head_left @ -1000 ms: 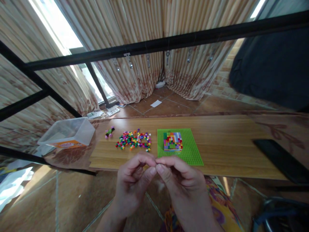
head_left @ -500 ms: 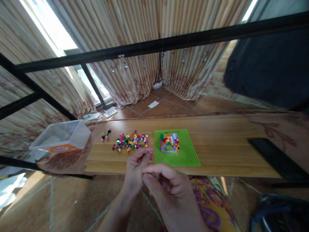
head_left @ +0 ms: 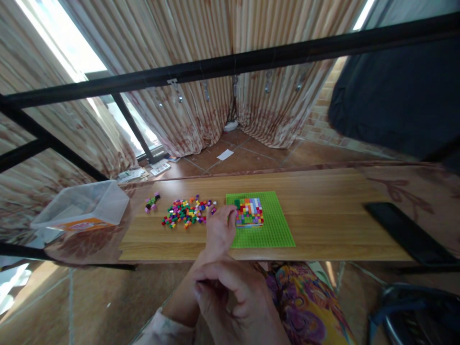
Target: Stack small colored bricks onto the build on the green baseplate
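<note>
My left hand (head_left: 220, 230) reaches forward onto the left edge of the green baseplate (head_left: 275, 232). Its fingers are drawn together, with the thumb beside the multicoloured slab of small bricks (head_left: 250, 211) built on the plate. What it pinches is too small to make out. Just left of that hand, a pile of loose coloured bricks (head_left: 183, 213) lies on the wooden table (head_left: 330, 211). My right hand (head_left: 230, 297) hangs close to the camera below the table's front edge. Its fingers are curled shut and hide whatever is inside.
A small pink and green brick cluster (head_left: 152, 202) sits left of the pile. A clear plastic tub (head_left: 82, 208) stands at the table's left end. A flat black object (head_left: 406, 230) lies at the right. Black frame bars (head_left: 251, 60) cross overhead.
My hands were pinched together in front of me. The left hand has gone forward to the baseplate's left edge, and the right has drawn back toward me and curled shut.
</note>
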Action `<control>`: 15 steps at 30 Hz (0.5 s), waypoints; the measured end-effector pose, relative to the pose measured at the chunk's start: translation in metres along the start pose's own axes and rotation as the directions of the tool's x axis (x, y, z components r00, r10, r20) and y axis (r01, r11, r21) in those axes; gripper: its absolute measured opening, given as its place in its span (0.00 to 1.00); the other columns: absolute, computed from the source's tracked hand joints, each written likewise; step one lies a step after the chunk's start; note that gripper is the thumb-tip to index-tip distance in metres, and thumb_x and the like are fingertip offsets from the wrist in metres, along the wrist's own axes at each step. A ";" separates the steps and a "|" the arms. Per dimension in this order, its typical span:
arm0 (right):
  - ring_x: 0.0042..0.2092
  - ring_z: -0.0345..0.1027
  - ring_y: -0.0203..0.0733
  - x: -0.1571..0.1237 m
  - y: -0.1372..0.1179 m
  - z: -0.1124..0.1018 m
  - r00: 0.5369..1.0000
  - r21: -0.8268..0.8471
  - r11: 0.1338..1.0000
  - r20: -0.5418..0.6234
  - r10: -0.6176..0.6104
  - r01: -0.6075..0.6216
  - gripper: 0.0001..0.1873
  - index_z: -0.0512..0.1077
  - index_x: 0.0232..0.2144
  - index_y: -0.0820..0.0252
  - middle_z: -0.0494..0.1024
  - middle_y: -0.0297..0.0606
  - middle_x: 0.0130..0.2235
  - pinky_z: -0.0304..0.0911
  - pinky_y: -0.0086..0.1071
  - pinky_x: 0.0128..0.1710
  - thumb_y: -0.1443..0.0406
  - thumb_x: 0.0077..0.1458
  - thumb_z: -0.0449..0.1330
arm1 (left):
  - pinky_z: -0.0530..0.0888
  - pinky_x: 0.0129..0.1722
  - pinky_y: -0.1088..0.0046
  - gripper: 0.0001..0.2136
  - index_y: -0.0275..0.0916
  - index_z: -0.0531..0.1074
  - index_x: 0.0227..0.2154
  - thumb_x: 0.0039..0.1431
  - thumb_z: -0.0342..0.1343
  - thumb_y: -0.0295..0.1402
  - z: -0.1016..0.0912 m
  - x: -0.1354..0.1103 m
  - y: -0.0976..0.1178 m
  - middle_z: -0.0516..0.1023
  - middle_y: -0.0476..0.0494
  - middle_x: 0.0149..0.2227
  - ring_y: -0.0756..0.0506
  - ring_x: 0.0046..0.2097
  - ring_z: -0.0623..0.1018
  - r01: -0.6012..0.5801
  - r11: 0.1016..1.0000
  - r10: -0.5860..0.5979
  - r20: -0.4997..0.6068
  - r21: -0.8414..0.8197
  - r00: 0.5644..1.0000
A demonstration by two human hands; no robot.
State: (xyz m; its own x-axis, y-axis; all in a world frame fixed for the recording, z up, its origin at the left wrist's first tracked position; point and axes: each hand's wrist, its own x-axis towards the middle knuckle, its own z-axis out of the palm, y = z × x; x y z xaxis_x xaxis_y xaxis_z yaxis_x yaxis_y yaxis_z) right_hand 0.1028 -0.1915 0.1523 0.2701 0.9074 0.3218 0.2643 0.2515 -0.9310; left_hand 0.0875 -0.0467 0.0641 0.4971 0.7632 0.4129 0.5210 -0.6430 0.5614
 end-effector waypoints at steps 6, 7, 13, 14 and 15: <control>0.30 0.69 0.33 -0.001 0.002 0.001 0.999 0.026 0.999 0.014 -0.030 0.029 0.08 0.75 0.33 0.57 0.76 0.32 0.28 0.64 0.23 0.29 0.71 0.52 0.58 | 0.55 0.59 0.55 0.07 0.43 0.74 0.36 0.64 0.50 0.29 0.010 -0.003 -0.007 0.82 0.48 0.34 0.46 0.37 0.78 -0.053 0.991 0.054 -0.001 0.123 0.999; 0.30 0.69 0.33 -0.001 0.002 0.002 0.999 0.030 0.999 0.016 -0.028 0.028 0.08 0.75 0.34 0.57 0.76 0.32 0.28 0.64 0.23 0.29 0.71 0.52 0.58 | 0.55 0.60 0.55 0.08 0.42 0.74 0.35 0.64 0.50 0.29 0.011 -0.004 -0.007 0.82 0.49 0.34 0.46 0.37 0.78 -0.058 0.990 0.059 -0.004 0.126 0.998; 0.29 0.69 0.32 0.000 0.000 0.001 0.999 0.026 0.999 0.037 -0.019 0.018 0.08 0.75 0.33 0.57 0.76 0.31 0.28 0.64 0.23 0.29 0.72 0.51 0.58 | 0.59 0.56 0.59 0.07 0.42 0.74 0.33 0.63 0.51 0.30 0.012 -0.008 -0.006 0.81 0.50 0.35 0.46 0.39 0.78 -0.011 0.998 0.014 -0.049 0.056 0.999; 0.29 0.69 0.32 0.000 0.000 0.001 0.999 0.019 1.000 0.041 -0.025 0.024 0.08 0.74 0.32 0.57 0.76 0.30 0.28 0.64 0.23 0.30 0.72 0.51 0.58 | 0.60 0.55 0.59 0.07 0.42 0.74 0.33 0.63 0.52 0.30 0.011 -0.008 -0.006 0.81 0.49 0.34 0.46 0.40 0.78 -0.003 0.999 0.005 -0.056 0.043 0.998; 0.29 0.69 0.32 0.000 0.000 0.001 0.999 0.012 1.000 0.039 -0.025 0.024 0.08 0.74 0.32 0.57 0.76 0.30 0.28 0.64 0.23 0.30 0.72 0.51 0.58 | 0.60 0.55 0.60 0.07 0.42 0.74 0.32 0.63 0.52 0.30 0.011 -0.007 -0.005 0.81 0.49 0.34 0.46 0.40 0.77 0.001 0.999 0.001 -0.063 0.032 0.998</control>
State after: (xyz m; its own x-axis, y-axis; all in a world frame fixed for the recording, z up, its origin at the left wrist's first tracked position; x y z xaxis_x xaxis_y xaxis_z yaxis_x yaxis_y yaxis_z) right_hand 0.1018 -0.1909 0.1520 0.2270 0.9135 0.3377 0.2596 0.2775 -0.9250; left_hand 0.0892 -0.0495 0.0506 0.4525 0.7652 0.4579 0.5439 -0.6437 0.5383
